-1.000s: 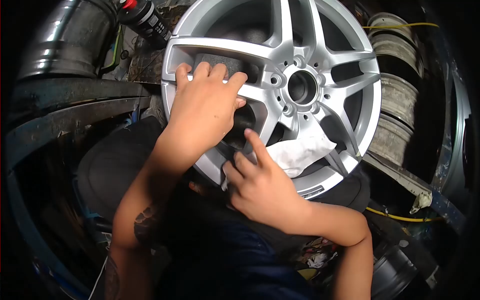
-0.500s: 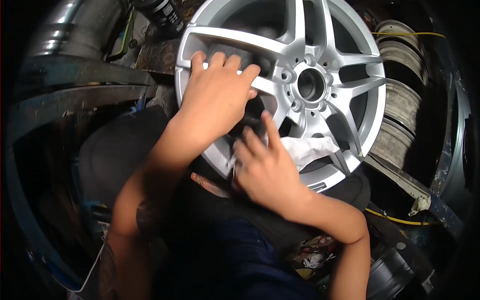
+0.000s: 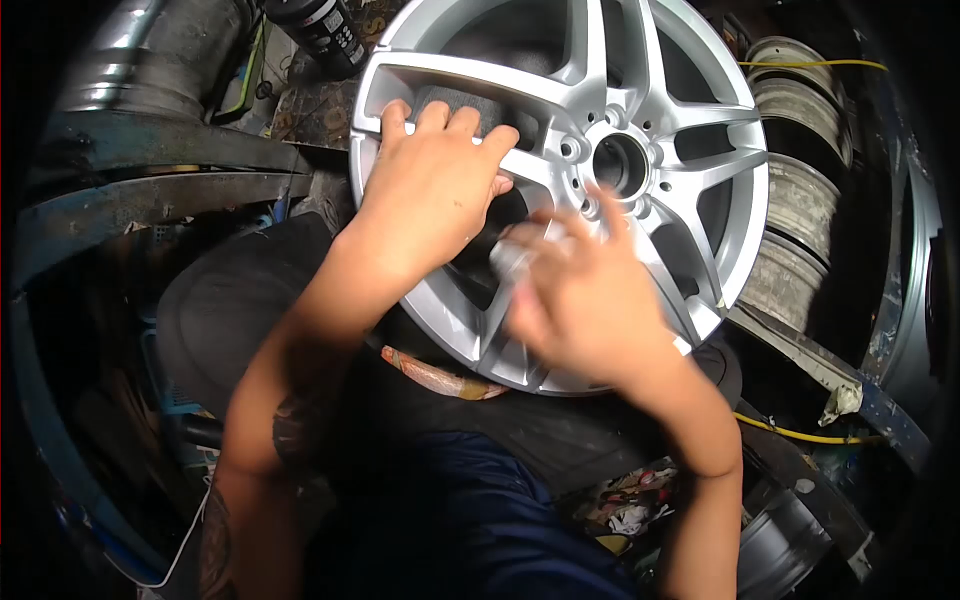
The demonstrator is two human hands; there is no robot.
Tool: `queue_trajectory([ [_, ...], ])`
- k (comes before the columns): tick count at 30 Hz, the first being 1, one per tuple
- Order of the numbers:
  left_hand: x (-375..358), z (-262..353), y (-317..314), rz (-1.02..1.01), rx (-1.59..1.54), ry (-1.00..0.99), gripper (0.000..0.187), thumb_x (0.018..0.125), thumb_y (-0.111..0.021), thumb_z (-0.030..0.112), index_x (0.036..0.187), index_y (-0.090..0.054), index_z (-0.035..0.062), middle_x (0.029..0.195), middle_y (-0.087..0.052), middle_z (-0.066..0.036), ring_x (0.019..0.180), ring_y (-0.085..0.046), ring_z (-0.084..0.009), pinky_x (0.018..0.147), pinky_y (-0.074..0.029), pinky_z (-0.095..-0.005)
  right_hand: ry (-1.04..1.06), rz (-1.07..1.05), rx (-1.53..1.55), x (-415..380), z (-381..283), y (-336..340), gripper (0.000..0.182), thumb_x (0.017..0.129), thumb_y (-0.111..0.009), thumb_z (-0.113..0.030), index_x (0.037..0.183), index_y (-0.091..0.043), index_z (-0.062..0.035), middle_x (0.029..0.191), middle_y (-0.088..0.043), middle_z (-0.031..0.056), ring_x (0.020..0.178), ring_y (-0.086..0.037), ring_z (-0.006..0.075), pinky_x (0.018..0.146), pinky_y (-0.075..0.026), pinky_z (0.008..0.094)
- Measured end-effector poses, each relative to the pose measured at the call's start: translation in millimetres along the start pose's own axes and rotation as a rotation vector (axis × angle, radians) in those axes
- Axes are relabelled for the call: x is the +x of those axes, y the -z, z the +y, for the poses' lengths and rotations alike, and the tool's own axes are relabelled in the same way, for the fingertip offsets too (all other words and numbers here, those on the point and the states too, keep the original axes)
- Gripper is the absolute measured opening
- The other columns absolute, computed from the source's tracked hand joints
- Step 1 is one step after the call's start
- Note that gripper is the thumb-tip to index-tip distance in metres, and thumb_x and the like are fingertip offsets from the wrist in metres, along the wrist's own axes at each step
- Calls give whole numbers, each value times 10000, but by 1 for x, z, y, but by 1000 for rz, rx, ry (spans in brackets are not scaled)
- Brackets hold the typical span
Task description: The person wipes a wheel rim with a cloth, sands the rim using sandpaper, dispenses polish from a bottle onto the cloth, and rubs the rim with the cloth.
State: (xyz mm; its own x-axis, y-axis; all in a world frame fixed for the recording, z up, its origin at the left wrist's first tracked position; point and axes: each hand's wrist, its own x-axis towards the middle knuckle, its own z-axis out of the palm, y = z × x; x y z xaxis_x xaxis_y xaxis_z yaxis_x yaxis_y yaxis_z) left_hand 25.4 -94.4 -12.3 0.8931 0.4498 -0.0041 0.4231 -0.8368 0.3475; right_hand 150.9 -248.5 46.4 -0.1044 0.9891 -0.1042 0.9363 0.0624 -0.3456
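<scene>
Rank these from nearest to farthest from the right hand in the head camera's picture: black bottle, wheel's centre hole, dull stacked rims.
From the right hand:
1. Centre hole, just above it, in the silver wheel.
2. Dull stacked rims, off to the right.
3. Black bottle, at upper left.

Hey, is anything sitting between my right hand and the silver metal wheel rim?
Possibly a crumpled white cloth, blurred at the left edge of your right hand; nothing else visible stands between that hand and the silver metal wheel rim. Your left hand, hooked over a spoke, is off to the side.
</scene>
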Motion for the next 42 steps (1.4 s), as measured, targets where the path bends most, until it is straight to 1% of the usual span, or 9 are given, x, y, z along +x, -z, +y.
queue_trajectory([
  [2, -1, 0, -5, 88, -21, -24, 309, 957, -701, 273, 1232, -686, 132, 1117, -691, -115, 1137, -616, -323, 1024, -374, -566, 137, -249, -242, -20, -53, -22, 370, 823, -685, -341, 920, -798, -2, 1119, -730, 158, 1302, -553, 368, 1228, -280, 651],
  [4, 0, 0, -7, 134, -21, -32, 280, 946, -710, 270, 1187, -694, 130, 1076, -696, -120, 1116, -624, -331, 1016, -380, -589, 222, -232, -388, -27, -66, -30, 406, 872, -645, -366, 913, -808, 3, 1125, -712, 181, 1315, -535, 378, 1231, -268, 663],
  [8, 3, 5, 5, -38, 24, 22, 365, 972, -687, 263, 1318, -657, 149, 1179, -666, -113, 1157, -592, -326, 1049, -365, -594, 159, -237, -306, -8, -54, -33, 506, 973, -571, -459, 812, -807, -41, 1030, -713, 166, 1223, -584, 364, 1237, -251, 662],
  [12, 3, 6, 4, -37, 20, 25, 370, 975, -685, 265, 1326, -655, 152, 1175, -658, -116, 1156, -588, -325, 1058, -362, -603, 188, -312, -138, -12, -55, -18, 688, 884, -552, -703, 774, -814, -77, 994, -712, 153, 1181, -589, 358, 1235, -224, 690],
  [15, 2, 6, 5, -37, 16, 19, 374, 977, -687, 268, 1331, -652, 153, 1173, -653, -115, 1158, -587, -324, 1066, -357, -606, 231, -328, -331, -4, -54, -17, 694, 846, -552, -723, 762, -816, -86, 954, -707, 137, 1157, -598, 344, 1228, -229, 706],
  [19, 3, 6, 4, -28, 27, 24, 385, 978, -680, 274, 1347, -648, 168, 1176, -655, -115, 1157, -586, -329, 1072, -353, -605, 186, -271, -58, -9, -43, -16, 646, 827, -596, -696, 758, -813, -92, 851, -685, 91, 1081, -627, 310, 1235, -218, 698],
  [22, 3, 5, 3, -19, 18, 11, 382, 979, -677, 273, 1342, -646, 160, 1178, -656, -118, 1160, -585, -331, 1074, -354, -604, 218, -264, -185, 0, -40, -16, 588, 825, -622, -654, 747, -804, -100, 825, -654, 80, 1070, -634, 308, 1230, -237, 685],
  [29, 2, 1, -2, 10, 46, -16, 354, 989, -669, 271, 1329, -655, 174, 1173, -672, -101, 1142, -600, -331, 1035, -373, -566, 225, -246, -278, -4, -46, -22, 496, 847, -674, -560, 739, -795, -91, 903, -669, 95, 1078, -640, 322, 1231, -252, 664],
  [42, 0, 0, -7, 23, 42, -1, 356, 985, -676, 268, 1325, -665, 164, 1167, -682, -96, 1169, -601, -319, 1054, -366, -554, 128, -182, -58, 3, -24, -32, 572, 904, -634, -589, 722, -792, -70, 945, -734, 47, 1061, -674, 255, 1210, -300, 626],
])
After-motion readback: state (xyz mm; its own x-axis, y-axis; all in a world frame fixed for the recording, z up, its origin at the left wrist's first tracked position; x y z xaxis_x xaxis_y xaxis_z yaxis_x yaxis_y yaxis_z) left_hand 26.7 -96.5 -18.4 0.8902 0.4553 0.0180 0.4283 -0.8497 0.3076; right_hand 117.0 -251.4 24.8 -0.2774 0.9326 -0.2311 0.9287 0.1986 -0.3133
